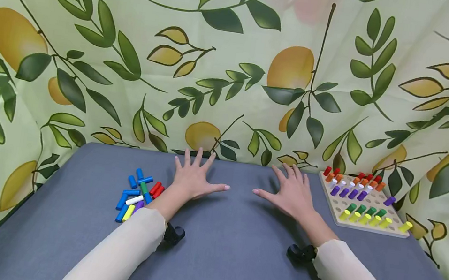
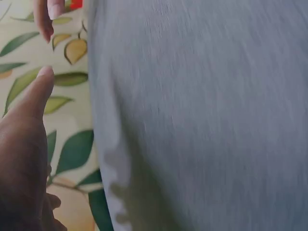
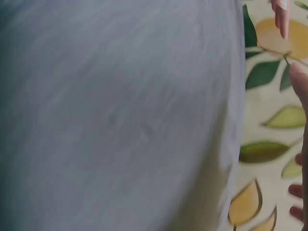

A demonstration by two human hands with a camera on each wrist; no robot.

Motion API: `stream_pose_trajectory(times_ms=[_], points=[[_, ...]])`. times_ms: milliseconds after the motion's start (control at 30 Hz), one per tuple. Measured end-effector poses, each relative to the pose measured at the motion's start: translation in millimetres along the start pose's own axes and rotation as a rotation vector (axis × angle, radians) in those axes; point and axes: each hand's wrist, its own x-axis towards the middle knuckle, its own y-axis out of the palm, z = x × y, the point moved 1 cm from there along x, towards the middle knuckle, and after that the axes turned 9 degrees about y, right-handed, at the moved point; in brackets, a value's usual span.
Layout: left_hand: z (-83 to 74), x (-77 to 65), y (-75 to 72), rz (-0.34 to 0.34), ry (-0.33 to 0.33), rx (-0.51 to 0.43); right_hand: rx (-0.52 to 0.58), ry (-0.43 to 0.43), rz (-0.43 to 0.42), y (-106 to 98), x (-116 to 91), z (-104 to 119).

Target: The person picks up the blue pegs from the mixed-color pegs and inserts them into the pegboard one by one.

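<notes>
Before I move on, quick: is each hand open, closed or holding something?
Left hand: open, holding nothing.
Right hand: open, holding nothing.

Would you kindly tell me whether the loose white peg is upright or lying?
Lying down; the loose white peg shows its long side.

The bare left hand [image 2: 24, 149] is cropped by the left wrist view's left edge, the bare right hand [image 3: 302, 90] by the right wrist view's right edge; there, the grey fabric-like worktop [image 3: 120, 96] blurs.
</notes>
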Motion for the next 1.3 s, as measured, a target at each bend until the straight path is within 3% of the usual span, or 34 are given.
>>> stream_pose_trajectory(times_ms=[167,267,500,733,967,1167,1300], points=[[-24.3,5.9,8.6,-0.043,0.068,-0.004,0.062,-0.087,-0.184,-9.5,-15.4,-35.0],[-39.9,8.2,14.9,-0.054,0.101,-0.06,0.134,-0.101,-0.294,-17.0,-23.9,-54.5],[-78.5,9.7,26.7,0.045,0.133,-0.311,0.218,0.014,-0.424,-33.8,-39.2,-99.0],[-126.6,15.6,45.5,0.056,0.23,-0.321,0.225,0.233,-0.474,-44.2,-61.9,-153.8],[-176.0,22.1,53.7,0.06,0.283,-0.331,0.359,0.496,-0.493,-46.7,-89.5,-197.0],[-207.3,31.6,56.2,0.032,0.286,-0.25,0.48,0.776,-0.42,-43.3,-92.3,-211.7],[-229.7,38.0,66.3,0.017,0.301,-0.231,0.552,0.883,-0.392,-42.5,-95.0,-216.7]])
